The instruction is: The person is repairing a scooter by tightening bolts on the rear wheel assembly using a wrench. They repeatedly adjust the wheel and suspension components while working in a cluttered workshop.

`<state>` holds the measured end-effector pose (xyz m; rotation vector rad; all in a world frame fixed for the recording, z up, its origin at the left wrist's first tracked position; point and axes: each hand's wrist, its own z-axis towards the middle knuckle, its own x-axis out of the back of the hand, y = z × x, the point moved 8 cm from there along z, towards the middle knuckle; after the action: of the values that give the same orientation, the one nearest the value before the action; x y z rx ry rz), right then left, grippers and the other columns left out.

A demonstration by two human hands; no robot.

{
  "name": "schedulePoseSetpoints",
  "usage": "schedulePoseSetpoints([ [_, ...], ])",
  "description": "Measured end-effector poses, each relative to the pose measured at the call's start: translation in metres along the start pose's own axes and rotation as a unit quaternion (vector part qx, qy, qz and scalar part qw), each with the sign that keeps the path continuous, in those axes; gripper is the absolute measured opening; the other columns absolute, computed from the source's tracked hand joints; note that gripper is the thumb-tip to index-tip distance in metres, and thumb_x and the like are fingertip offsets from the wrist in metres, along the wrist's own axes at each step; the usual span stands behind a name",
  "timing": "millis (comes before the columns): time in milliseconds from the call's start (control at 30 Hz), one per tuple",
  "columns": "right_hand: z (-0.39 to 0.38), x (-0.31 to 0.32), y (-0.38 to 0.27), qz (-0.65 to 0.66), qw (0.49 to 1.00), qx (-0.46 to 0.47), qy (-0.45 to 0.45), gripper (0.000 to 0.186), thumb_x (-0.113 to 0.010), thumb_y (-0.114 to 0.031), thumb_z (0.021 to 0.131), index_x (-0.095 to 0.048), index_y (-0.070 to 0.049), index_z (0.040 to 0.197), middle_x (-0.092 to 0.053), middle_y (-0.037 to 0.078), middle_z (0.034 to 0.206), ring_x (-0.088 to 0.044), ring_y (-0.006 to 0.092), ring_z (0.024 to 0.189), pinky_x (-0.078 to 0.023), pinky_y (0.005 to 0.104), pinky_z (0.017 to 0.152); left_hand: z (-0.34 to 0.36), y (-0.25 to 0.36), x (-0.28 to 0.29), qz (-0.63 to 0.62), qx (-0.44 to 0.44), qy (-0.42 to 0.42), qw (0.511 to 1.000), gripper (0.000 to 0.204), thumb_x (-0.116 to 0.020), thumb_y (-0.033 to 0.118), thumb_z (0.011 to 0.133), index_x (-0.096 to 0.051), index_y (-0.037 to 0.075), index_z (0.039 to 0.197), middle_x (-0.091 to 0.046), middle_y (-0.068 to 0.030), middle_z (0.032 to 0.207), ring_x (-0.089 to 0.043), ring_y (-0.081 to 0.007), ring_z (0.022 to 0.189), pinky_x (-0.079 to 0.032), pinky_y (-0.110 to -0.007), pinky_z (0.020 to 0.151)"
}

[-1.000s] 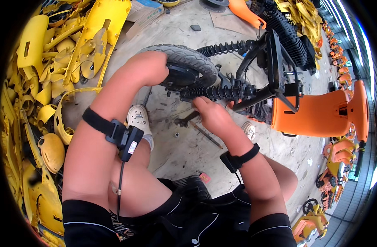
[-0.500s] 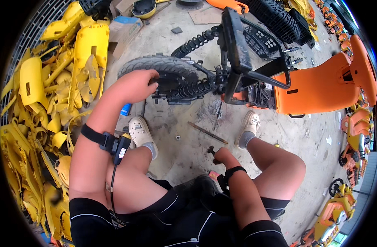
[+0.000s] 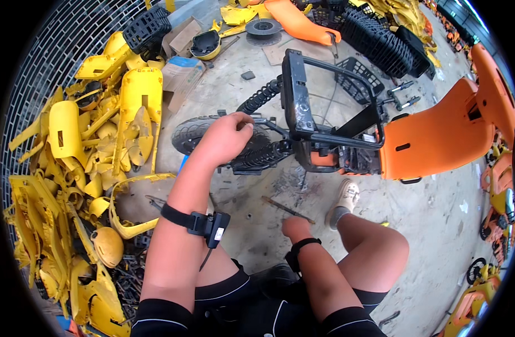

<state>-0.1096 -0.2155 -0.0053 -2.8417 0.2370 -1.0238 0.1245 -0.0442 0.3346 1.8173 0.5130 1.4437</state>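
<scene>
The scooter wheel (image 3: 198, 132) is lying on the concrete floor (image 3: 426, 208), at the back end of a stripped scooter frame (image 3: 325, 135) that is tipped on its side in front of the person. The left hand (image 3: 226, 137) is laid on top of the black tyre, right where the coiled black spring (image 3: 263, 156) meets the wheel. Its grip is curled over the tyre's edge, with the fingers bent down and pressed on it. A second black spring (image 3: 260, 96) is seen on the far side of the wheel. The right hand (image 3: 295, 227) is held low, near the floor, between the knees. It is closed on the near end of a thin dark rod (image 3: 285, 209), which lies slanted on the floor; the grip looks pinched on it, but the fingers are mostly hidden. An orange seat shell (image 3: 448, 140) is fixed at the right end of the frame. A white shoe (image 3: 344, 196) is set on the floor just under the frame. A big heap of yellow plastic covers (image 3: 94, 157) is piled on the left. Black baskets (image 3: 381, 39) are stacked at the top.
</scene>
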Motion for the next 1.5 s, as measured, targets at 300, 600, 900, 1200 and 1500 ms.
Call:
schedulePoseSetpoints([
  [300, -0.207, 0.286, -0.026, -0.025, 0.976, 0.133, 0.17, 0.023, -0.055, -0.013, 0.09, -0.069, -0.009, 0.108, -0.071, 0.02, 0.09, -0.068, 0.0427, 0.088, -0.054, 0.0516, 0.076, 0.049, -0.02, -0.072, -0.119, 0.0, -0.14, 0.983, 0.032, -0.059, 0.023, 0.1, -0.07, -0.002, 0.119, -0.074, -0.0105, 0.11, -0.068, -0.0186, 0.102, -0.051, -0.033, 0.093],
  [600, -0.227, 0.306, 0.022, 0.328, 0.922, 0.148, 0.145, 0.024, -0.07, -0.006, 0.089, -0.07, -0.004, 0.112, -0.066, 0.018, 0.081, -0.062, 0.033, 0.073, -0.052, 0.0363, 0.072, 0.033, -0.029, -0.112, -0.324, 0.131, -0.262, 0.899, 0.034, -0.065, 0.027, 0.101, -0.071, 0.001, 0.123, -0.072, -0.0066, 0.117, -0.062, -0.0137, 0.108, -0.046, -0.029, 0.097],
  [900, -0.205, 0.308, -0.006, 0.119, 0.948, 0.161, 0.247, 0.016, -0.069, -0.012, 0.089, -0.071, -0.009, 0.105, -0.07, 0.017, 0.09, -0.066, 0.0405, 0.083, -0.052, 0.0457, 0.071, 0.042, -0.035, -0.118, -0.377, 0.272, -0.247, 0.85, 0.022, -0.075, 0.014, 0.09, -0.076, -0.001, 0.106, -0.074, -0.0109, 0.107, -0.068, -0.0193, 0.096, -0.051, -0.034, 0.084],
  [1200, -0.169, 0.257, 0.028, 0.259, 0.884, 0.186, 0.343, 0.02, -0.076, -0.009, 0.088, -0.07, -0.003, 0.107, -0.07, 0.017, 0.093, -0.068, 0.0356, 0.084, -0.054, 0.0387, 0.074, 0.041, -0.033, -0.113, -0.316, 0.291, -0.194, 0.882, 0.022, -0.072, 0.013, 0.089, -0.076, 0.001, 0.107, -0.074, -0.0102, 0.103, -0.068, -0.0194, 0.093, -0.051, -0.035, 0.081],
  [1500, -0.106, 0.197, 0.066, 0.441, 0.833, 0.147, 0.3, 0.025, -0.073, -0.013, 0.095, -0.068, 0.001, 0.114, -0.07, 0.011, 0.096, -0.064, 0.0162, 0.088, -0.051, 0.0291, 0.08, 0.038, -0.024, -0.108, -0.319, 0.279, -0.204, 0.883, 0.026, -0.075, 0.018, 0.09, -0.075, 0.001, 0.11, -0.072, -0.012, 0.114, -0.065, -0.0186, 0.104, -0.047, -0.034, 0.091],
])
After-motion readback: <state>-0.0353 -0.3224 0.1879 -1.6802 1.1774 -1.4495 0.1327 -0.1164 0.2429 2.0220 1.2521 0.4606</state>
